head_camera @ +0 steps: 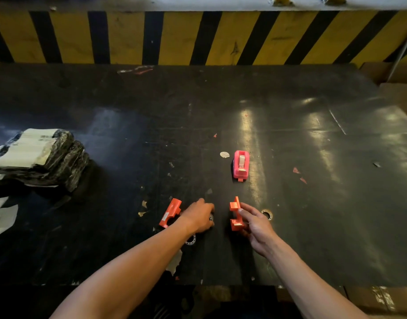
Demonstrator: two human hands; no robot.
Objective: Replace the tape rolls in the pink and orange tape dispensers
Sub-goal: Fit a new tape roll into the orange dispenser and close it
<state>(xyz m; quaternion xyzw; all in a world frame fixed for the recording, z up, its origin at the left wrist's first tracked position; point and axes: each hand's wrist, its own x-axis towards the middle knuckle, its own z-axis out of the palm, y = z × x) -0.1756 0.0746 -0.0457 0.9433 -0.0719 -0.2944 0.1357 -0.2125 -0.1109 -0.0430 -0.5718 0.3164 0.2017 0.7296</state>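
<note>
A: What fills the frame?

B: A dark, scuffed desk [129,125] takes nearly all of it; a yellow-and-black striped wall [197,38] runs across the top; at the left edge lies a stack of black-wrapped bundles [37,155] with white labels.

A: And the hands?

B: Both reach in from the bottom; the left hand [199,216] is curled palm-down at lower centre over a small clear tape roll [211,218] that barely shows at its fingers; whether it truly grips the roll I cannot tell; the right hand [255,223] pinches an orange dispenser half [235,214], holding it on edge just right of centre.

A: The remaining dispenser parts?

B: The other orange half [170,212] lies on the desk just left of the left hand; the pink tape dispenser [241,164] stands whole above the hands, right of centre, well apart from them.

A: Smaller things?

B: One clear roll [190,240] peeks from under the left wrist; another [266,214] lies beside the right hand.
</note>
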